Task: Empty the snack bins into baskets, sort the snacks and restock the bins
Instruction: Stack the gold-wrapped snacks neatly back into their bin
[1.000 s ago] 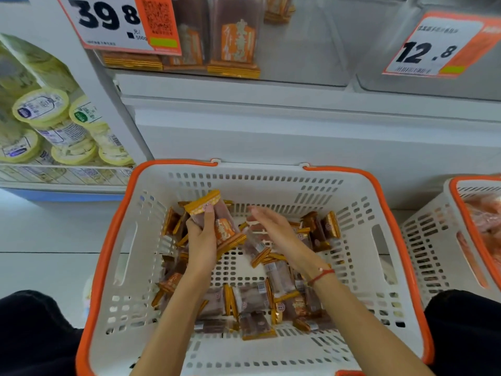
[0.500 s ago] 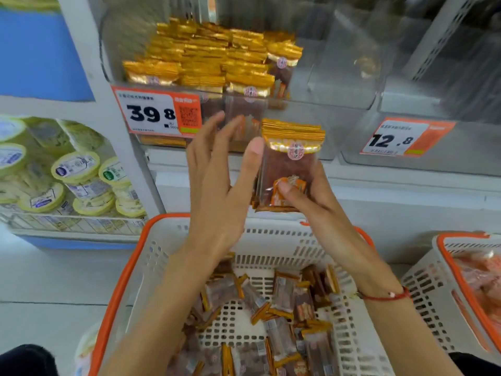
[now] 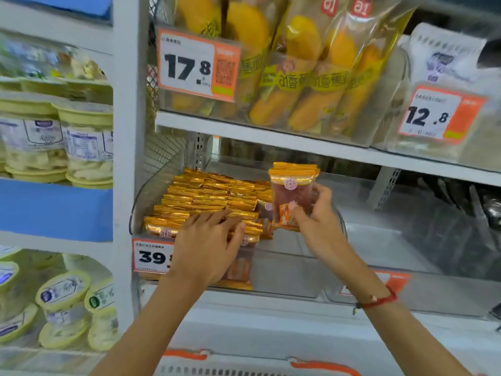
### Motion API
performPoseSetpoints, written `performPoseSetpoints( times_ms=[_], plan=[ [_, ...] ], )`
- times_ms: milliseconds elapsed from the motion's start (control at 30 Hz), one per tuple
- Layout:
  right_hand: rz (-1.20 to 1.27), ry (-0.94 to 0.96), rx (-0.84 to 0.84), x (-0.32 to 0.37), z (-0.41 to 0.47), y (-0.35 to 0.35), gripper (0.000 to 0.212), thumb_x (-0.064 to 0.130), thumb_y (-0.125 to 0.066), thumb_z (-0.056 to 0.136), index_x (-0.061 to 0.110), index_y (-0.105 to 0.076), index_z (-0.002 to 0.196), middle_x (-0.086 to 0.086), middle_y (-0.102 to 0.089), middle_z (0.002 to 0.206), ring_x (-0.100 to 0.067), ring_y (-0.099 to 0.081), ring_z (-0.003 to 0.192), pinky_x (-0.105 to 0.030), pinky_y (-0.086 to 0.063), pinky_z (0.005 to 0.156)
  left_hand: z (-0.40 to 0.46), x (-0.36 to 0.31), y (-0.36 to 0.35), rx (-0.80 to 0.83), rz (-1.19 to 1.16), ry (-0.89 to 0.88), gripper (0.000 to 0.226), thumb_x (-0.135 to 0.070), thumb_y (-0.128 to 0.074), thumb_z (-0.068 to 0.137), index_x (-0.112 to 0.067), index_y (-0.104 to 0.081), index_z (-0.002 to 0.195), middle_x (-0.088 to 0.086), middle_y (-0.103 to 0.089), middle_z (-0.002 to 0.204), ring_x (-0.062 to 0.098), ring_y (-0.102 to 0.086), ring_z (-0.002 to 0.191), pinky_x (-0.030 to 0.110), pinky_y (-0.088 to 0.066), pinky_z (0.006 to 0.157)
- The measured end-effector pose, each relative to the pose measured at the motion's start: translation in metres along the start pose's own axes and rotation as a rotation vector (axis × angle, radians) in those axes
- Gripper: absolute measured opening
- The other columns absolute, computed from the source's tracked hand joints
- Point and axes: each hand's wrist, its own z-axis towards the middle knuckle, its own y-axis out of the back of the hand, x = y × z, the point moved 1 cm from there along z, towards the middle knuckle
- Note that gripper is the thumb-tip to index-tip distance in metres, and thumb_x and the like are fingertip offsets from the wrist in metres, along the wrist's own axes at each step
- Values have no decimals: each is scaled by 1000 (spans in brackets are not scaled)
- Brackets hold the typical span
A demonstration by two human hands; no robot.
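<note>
A clear plastic bin on the middle shelf holds rows of gold-topped snack packets in its left half. My left hand lies flat on the front rows, fingers straight, pressing them. My right hand pinches a small stack of the same packets upright above the bin's middle, just right of the stacked rows. The white basket with an orange rim shows only at the bottom edge.
A second clear bin stands to the right. Above, a shelf carries yellow banana-cake bags and price tags 17.8 and 12.8. A white upright post separates yellow-lidded tubs on the left.
Both hands rose out of the basket with a stack of packets. The stack passed into my right hand, and my left hand went down onto the rows in the bin. The view tilted up.
</note>
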Motion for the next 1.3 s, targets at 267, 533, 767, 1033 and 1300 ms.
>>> performPoseSetpoints(
  times_ms=[267,533,767,1033,1300],
  plan=[
    [-378,-353,225,-44,67,-43,60,10,-61,90,1,-22,135,-12,-49,130,-30,-50,122,-32,-44,96,1,-4,3,-3,14,16,51,-45,-28,96,-29,-75,103,-4,-72,110,18,-69,96,36,-55,78],
    [-537,-257,247,-45,82,-34,44,21,-74,83,14,-55,123,-8,-58,116,-28,-56,112,-41,-52,93,3,-3,1,-12,26,19,49,-42,-29,97,-29,-75,105,-4,-72,111,19,-70,97,35,-54,81],
    [-820,-47,320,-51,90,-46,73,12,-79,76,24,-41,136,-12,-40,135,-32,-51,116,-38,-47,98,2,-2,-1,-23,6,20,54,-48,-25,97,-30,-74,108,-4,-71,115,20,-68,102,37,-53,84],
    [-960,98,243,-58,91,-44,68,15,-82,75,20,-43,130,-13,-45,130,-33,-58,105,-38,-51,87,2,-1,-3,-37,-20,28,55,-51,-24,97,-30,-74,110,-3,-71,116,20,-67,104,37,-52,87],
    [-659,-99,376,-55,94,-45,79,21,-82,75,18,-38,141,-12,-38,139,-32,-46,125,-37,-44,100,2,0,-3,-69,-32,9,53,-48,-26,97,-29,-73,109,-3,-71,115,21,-68,102,35,-52,84]
  ],
)
